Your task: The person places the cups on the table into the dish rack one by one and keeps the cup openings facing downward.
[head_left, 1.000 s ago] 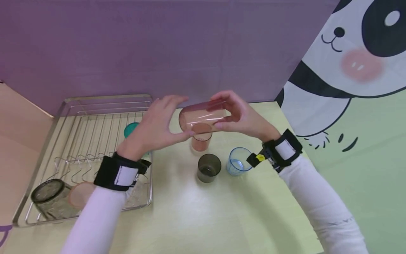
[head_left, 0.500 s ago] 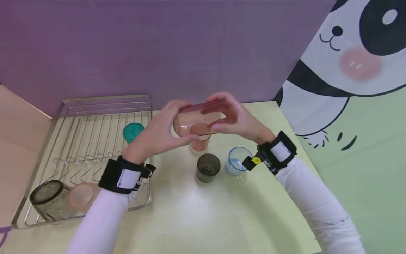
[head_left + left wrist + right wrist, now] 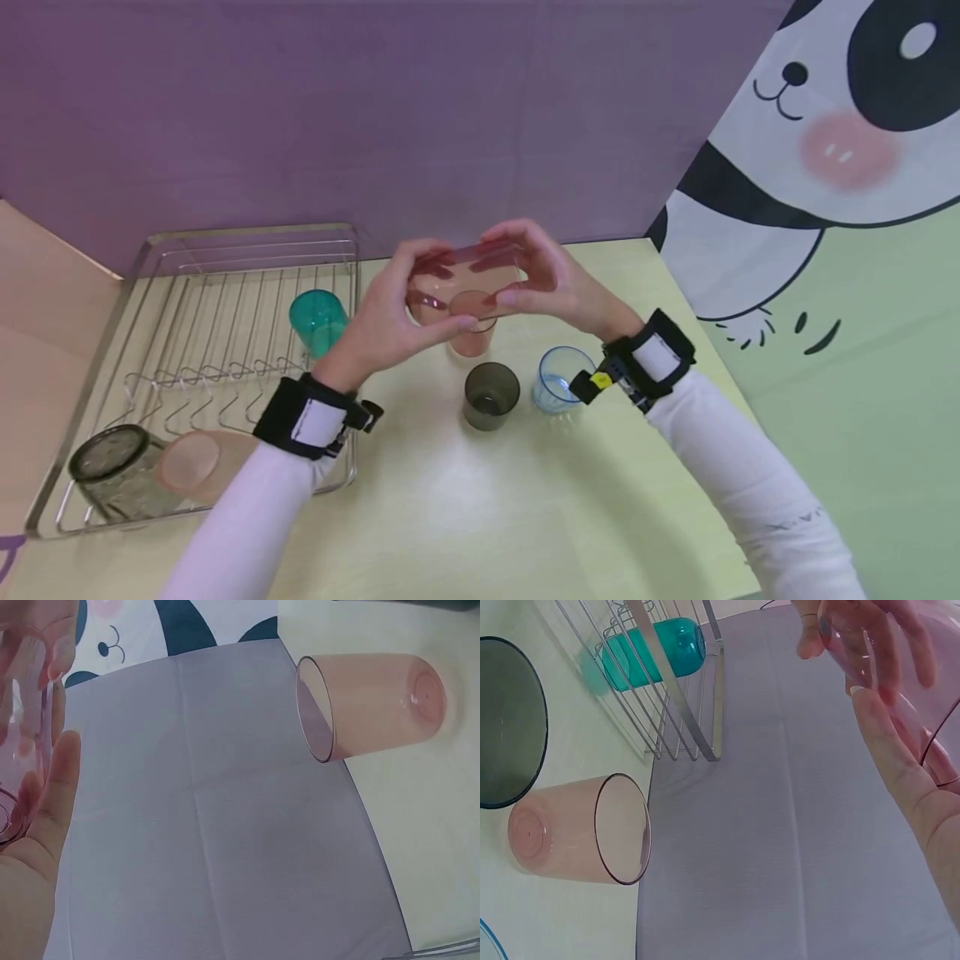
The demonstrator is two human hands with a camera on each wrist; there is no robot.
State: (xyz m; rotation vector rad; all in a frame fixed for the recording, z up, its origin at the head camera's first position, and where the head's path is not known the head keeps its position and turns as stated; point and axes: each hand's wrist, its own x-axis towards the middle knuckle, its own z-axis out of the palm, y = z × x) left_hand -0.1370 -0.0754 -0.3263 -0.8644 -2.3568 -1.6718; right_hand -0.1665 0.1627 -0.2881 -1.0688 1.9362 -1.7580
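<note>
A clear pink tumbler [image 3: 465, 285] lies sideways in the air between both hands, over the back of the table. My left hand [image 3: 393, 312] grips its base end, thumb along the near side and fingers behind. My right hand [image 3: 558, 287] holds the rim end, fingers over the top and thumb in front. Below them a second pink tumbler [image 3: 472, 342] stands upright, partly covered by the held one in the head view; the left wrist view shows this standing tumbler [image 3: 382, 705] whole. Nearer stand a dark grey cup [image 3: 491, 398] and a blue-rimmed clear glass [image 3: 558, 383].
A metal dish rack [image 3: 251, 227] occupies the table's left side. It bears a teal cup [image 3: 318, 321] near its right edge, with a grey glass [image 3: 120, 475] and a pale pink cup [image 3: 198, 467] at the front. A purple wall [image 3: 450, 125] borders the table's back.
My left hand, loosely spread at the tumbler's base end a second ago, has closed around it. Both hands and the tumbler have shifted slightly left. More of the teal cup shows.
</note>
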